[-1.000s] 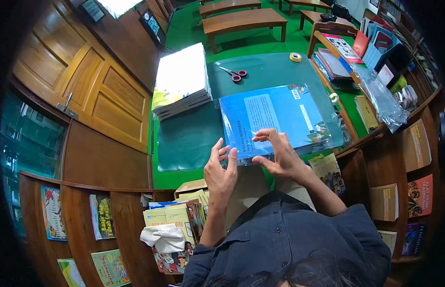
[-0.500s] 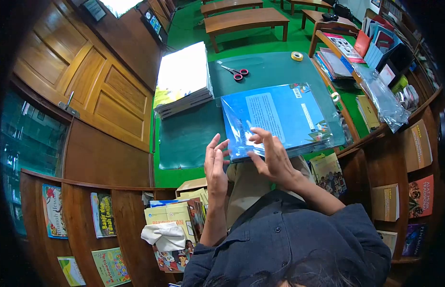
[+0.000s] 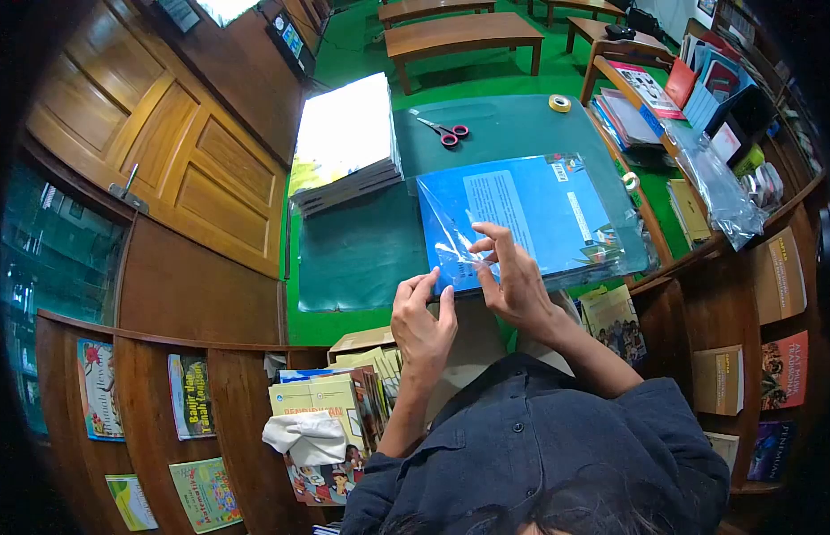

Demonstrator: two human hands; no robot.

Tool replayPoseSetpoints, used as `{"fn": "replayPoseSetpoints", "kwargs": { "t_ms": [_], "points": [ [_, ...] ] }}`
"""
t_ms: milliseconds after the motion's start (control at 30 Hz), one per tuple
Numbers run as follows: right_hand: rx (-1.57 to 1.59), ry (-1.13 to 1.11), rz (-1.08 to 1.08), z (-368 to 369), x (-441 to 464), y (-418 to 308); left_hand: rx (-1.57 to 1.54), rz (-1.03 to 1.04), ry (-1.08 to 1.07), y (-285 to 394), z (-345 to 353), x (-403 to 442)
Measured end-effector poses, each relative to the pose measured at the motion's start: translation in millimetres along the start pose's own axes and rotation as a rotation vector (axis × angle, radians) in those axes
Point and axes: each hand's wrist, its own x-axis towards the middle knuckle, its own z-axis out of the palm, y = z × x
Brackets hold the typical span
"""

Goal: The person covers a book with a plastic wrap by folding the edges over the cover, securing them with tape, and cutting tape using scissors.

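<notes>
A blue book (image 3: 531, 232) lies back cover up on the green tabletop, with glossy clear plastic film (image 3: 451, 234) over it. At the book's near left corner, my left hand (image 3: 424, 321) is curled, its thumb and index finger gripping the edge. My right hand (image 3: 515, 281) is over the book's near edge, pinching the film between thumb and bent fingers. The film creases and lifts towards that hand. Exactly where the right fingertips meet the film is hard to see.
Scissors (image 3: 443, 134) and a tape roll (image 3: 559, 104) lie beyond the book. A stack of books (image 3: 348, 143) stands at the left of the green table (image 3: 357, 267). Plastic sleeves (image 3: 723, 192) hang over the right shelf. A white cloth (image 3: 304, 434) rests on books at lower left.
My left hand has moved right and up onto the book's near corner, its fingers closing there. My right hand has shifted slightly right and up, drawing the film into a crease.
</notes>
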Motion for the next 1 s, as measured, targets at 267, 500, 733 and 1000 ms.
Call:
{"fn": "replayPoseSetpoints", "kwargs": {
  "t_ms": [267,500,733,1000],
  "points": [
    [0.002,-0.009,-0.023,2,-2,1,0.208,0.259,0.142,-9,5,0],
    [-0.003,-0.003,-0.044,1,-2,-2,-0.465,-0.206,0.02,9,1,12],
    [-0.038,-0.018,-0.08,3,-3,-7,-0.887,-0.305,-0.126,-19,8,29],
    [-0.108,-0.055,-0.158,7,-5,-11,-1.051,-0.337,-0.199,-4,-2,32]
  ]
}}
